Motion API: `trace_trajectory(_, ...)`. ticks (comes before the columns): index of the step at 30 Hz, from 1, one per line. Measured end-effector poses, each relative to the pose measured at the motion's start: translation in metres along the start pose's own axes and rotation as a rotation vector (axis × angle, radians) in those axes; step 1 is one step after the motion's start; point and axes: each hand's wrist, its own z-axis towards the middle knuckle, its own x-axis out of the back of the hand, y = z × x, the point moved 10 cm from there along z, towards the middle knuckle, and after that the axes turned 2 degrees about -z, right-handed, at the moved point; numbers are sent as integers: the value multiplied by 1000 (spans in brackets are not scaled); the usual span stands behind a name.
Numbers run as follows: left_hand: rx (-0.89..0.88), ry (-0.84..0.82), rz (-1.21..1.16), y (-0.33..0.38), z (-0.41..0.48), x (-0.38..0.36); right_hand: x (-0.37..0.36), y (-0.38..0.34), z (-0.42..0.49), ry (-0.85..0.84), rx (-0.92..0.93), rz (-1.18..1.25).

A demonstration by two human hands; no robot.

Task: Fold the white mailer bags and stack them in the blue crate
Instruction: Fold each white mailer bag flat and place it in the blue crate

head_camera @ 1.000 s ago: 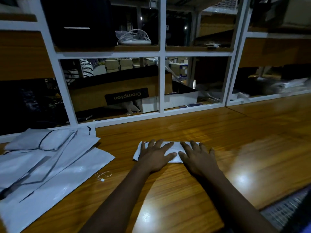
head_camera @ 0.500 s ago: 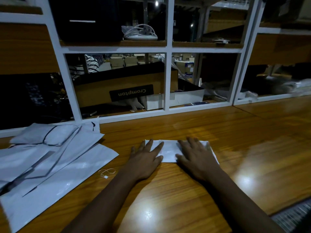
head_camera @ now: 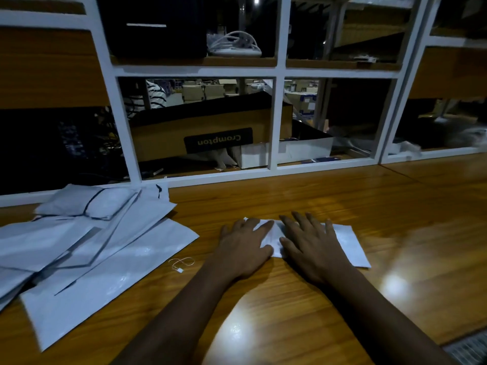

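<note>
A folded white mailer bag lies flat on the wooden table in front of me. My left hand rests palm down on its left end with fingers straight. My right hand presses flat on its middle, fingers spread. The bag's right end shows uncovered beyond my right hand. A loose pile of unfolded white mailer bags lies at the left of the table. No blue crate is in view.
A white-framed shelf unit stands along the table's back edge, holding a brown Crompton box and white boxes. A small white string tag lies on the wood between the pile and my left hand.
Both hands have slid across the folded bag, and the bag has shifted rightward under them, so more of its right end now shows past my right hand.
</note>
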Motion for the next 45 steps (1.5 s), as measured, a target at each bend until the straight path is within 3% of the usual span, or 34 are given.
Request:
trace_trajectory(6, -27, 155, 100, 13, -4, 11, -18, -4, 7, -21, 17, -73)
trace_trajectory(12, -61, -23, 108, 10, 8, -15, -19, -7, 8, -121, 39, -107)
trace_trajectory(16, -51, -38, 98, 10, 7, -13, -14, -5, 6, -99, 5, -63)
trace_trajectory(19, -41, -35, 73, 9, 8, -14, -14, 3, 2, -73, 52, -168)
trace_trajectory(24, -20, -52, 42, 9, 7, -14, -16, 17, -6, -173, -19, -237)
trace_trajectory(29, -16, -41, 54, 8, 5, -13, -12, 59, -10, -68, -254, -111)
trace_trajectory(34, -10, -19, 22, 6, 4, -12, -11, 62, -10, -41, -294, -143)
trace_trajectory(37, 16, 44, 18, -2, 2, -7, 6, 48, -11, 80, -209, -41)
trace_trajectory(40, 83, 58, 22, -20, 2, -5, -2, 25, -15, -36, -65, 118)
trace_trajectory(42, 110, -22, 23, -27, 5, -12, -9, 16, -20, -139, -35, 60)
trace_trajectory(45, 97, -85, 27, -29, 8, -18, 0, 17, -23, -106, -40, -47)
